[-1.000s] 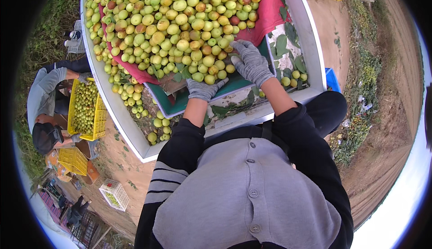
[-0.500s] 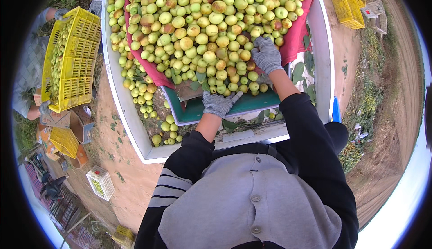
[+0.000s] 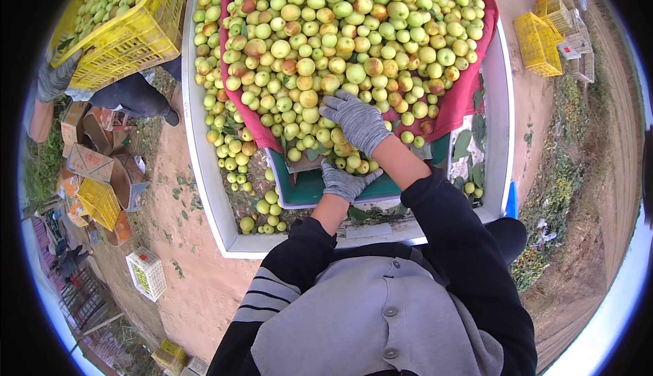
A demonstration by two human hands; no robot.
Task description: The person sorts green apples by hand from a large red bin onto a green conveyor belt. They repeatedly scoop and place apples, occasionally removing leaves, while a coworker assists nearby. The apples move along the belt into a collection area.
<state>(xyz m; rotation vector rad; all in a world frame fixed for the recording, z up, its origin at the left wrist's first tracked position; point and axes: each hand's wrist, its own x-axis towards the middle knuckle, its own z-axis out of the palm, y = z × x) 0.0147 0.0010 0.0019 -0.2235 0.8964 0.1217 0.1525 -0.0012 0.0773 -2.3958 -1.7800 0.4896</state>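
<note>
Since half a second ago, the right hand has moved leftward across the fruit, from beside the right part of the cloth to the middle of the heap's near slope. A co-worker's full yellow crate has also come nearer, now just beside the bin's left wall.

The right hand, gloved in grey, lies palm down on the fruit, fingers reaching left; whether they pinch any, I cannot tell. The left hand, in a matching glove, stays lower at the heap's front edge, above the green tray. Its thumb is spread wide from the fingers, and the nearest fruit sits just beyond them.

The fruit, green to yellow with reddish patches, heaps over the red cloth and behind the tray, inside the white bin. More lies loose along the bin's left side. The co-worker's gloved hand supports the crate; cardboard boxes lie on the ground below.
</note>
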